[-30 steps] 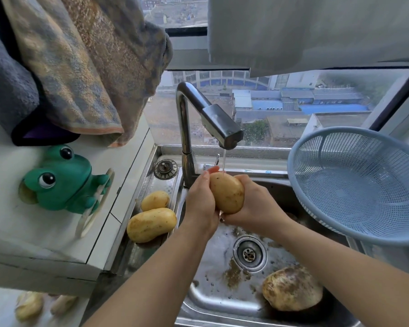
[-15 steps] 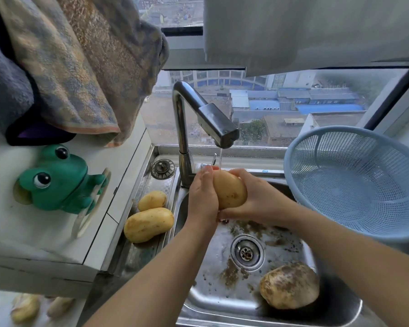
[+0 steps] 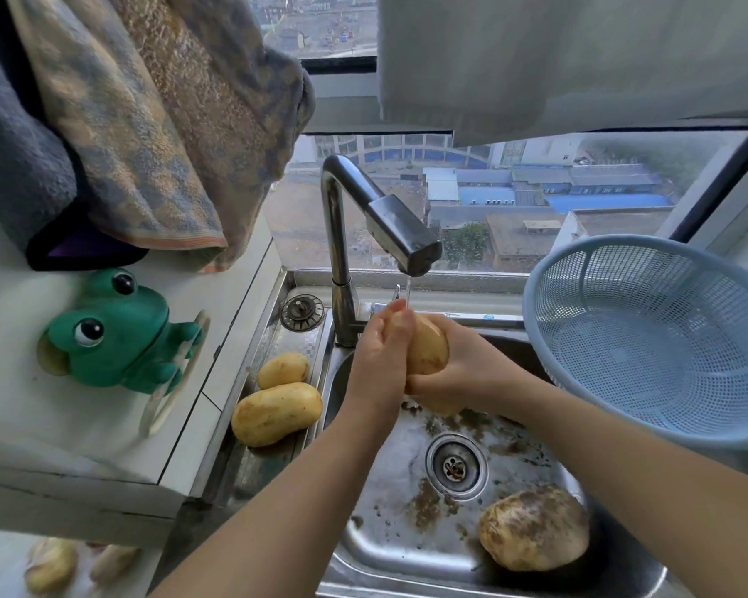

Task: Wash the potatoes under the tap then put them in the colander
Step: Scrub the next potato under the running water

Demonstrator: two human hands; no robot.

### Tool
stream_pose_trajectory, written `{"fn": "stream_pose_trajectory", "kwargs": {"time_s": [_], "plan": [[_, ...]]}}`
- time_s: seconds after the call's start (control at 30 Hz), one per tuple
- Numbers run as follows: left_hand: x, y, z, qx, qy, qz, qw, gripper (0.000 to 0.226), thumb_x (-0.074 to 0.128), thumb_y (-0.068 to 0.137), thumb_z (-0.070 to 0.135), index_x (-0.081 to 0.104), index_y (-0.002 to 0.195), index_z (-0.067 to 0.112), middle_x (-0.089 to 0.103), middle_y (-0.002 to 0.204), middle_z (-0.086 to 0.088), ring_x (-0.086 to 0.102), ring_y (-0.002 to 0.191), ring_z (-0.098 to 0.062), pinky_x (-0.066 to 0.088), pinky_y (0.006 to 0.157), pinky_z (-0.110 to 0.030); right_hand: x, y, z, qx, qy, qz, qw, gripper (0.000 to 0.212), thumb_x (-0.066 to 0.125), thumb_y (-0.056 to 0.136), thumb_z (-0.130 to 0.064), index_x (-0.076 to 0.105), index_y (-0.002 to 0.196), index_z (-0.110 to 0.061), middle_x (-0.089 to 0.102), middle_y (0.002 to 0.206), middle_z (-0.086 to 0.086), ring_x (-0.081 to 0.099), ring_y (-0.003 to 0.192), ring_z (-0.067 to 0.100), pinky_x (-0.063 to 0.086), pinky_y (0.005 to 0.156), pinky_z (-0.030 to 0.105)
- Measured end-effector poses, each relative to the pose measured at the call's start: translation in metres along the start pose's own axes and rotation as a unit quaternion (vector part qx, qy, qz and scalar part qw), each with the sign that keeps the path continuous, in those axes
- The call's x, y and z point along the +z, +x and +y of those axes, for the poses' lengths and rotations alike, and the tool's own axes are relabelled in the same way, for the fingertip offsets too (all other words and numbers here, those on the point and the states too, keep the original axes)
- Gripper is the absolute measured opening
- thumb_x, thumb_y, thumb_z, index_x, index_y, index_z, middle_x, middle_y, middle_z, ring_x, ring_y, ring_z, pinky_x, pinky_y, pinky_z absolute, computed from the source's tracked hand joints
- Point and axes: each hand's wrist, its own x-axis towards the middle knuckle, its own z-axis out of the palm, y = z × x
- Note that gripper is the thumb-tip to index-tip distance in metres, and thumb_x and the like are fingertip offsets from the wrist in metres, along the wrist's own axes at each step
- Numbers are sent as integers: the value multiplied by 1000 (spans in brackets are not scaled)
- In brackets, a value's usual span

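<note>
Daylight from the window (image 3: 536, 200) and the rooftops far below sits behind this sink, and I'm reading across from the left. Towels (image 3: 147, 123) hang over the white bench (image 3: 61, 433), where a green frog (image 3: 113, 338) sits, none of it disturbed. Just right of that, two potatoes (image 3: 277, 414) lie side by side on the drainboard exactly where they were a second ago, touching each other, so I judge they're waiting their turn.

Now the action. A thin stream (image 3: 407, 291) keeps falling from the tap (image 3: 402, 235) straight onto the held potato (image 3: 428, 351), which is over the sink (image 3: 385, 533) basin, just under the spout. Here's the change: a second ago the left hand (image 3: 381, 360) only touched the top with its fingertips and most of the skin faced me. Now its fingers lie over the left face with a slight curl, clasping it and covering nearly half. The right hand (image 3: 467, 373) grips from below and the right side, fingers wrapped under. The potato has also turned between the palms, so I call this a scrub in progress, with fresh skin coming round to the water.

Further right, the muddy potato (image 3: 534, 528) hasn't budged from the basin floor beside the drain (image 3: 456, 466), with grit spread around it. Far right, the blue colander (image 3: 601, 295) holds nothing. My call: this one is nearly rinsed, no potato is placed yet, and most of the job is ahead.
</note>
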Motion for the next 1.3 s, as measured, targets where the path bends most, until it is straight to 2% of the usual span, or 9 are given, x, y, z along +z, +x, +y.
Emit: {"fn": "stream_pose_trajectory", "kwargs": {"time_s": [0.17,0.23,0.37,0.47,0.6,0.77,1.0,1.17,1.3], "plan": [[8,18,15,-153,-163,132,966,29,43,102,31,65,88,18,68,82,-14,67,72,-26,58,60,-37,15,-7,-2,-90,-121,157,976,78,82,70,-28,28,126,-34,39,124,-1,50,104,11,43,74,2],[4,25,17,-210,-199,117,950,24,47,100,24,66,88,14,67,73,-13,65,63,-25,56,52,-34,14,-8,-1,-126,-177,169,961,72,80,72,-36,34,127,-30,39,126,-1,48,102,12,42,76,7],[1,20,13,-246,-261,45,933,36,33,103,17,62,102,-5,66,104,-24,65,91,-31,55,79,-43,-3,-4,-3,-79,-196,129,969,66,80,72,-46,47,126,-26,56,114,-2,58,96,16,48,77,24],[2,12,1,-200,-284,17,938,42,29,106,23,51,127,-6,57,125,-28,56,117,-34,47,100,-42,-10,-4,0,-23,-26,92,995,64,73,73,-51,47,125,-26,59,113,2,68,84,18,54,62,23],[6,5,-13,-93,-199,-17,975,40,40,102,31,43,137,12,56,131,-18,60,112,-28,53,86,-38,-8,-4,4,44,135,59,988,73,66,69,-52,44,130,-18,61,116,11,68,83,18,51,61,23],[-1,9,-13,-93,-223,-40,970,61,62,88,38,40,139,13,49,134,-29,63,101,-34,56,68,-38,-6,-8,-4,30,39,4,999,68,80,76,-36,36,126,-24,55,109,1,65,75,8,52,61,19],[3,24,5,-189,-291,12,938,39,40,102,40,57,124,13,63,118,-24,62,108,-38,52,91,-54,-5,-9,0,-30,42,16,999,69,84,73,-17,38,120,-34,46,116,-4,61,94,14,55,69,21],[4,9,8,-95,-210,-98,968,28,41,103,25,50,130,22,59,123,-5,55,119,-28,43,105,-51,-10,-9,8,13,103,18,994,71,74,61,-19,38,121,-32,53,111,8,63,79,15,52,62,21],[-4,5,-7,-5,-34,-153,988,55,67,83,25,44,130,39,51,134,-1,56,121,-23,46,103,-44,-5,-7,15,0,58,31,998,71,81,63,-15,42,122,-24,62,101,10,65,74,12,56,66,28]]}}
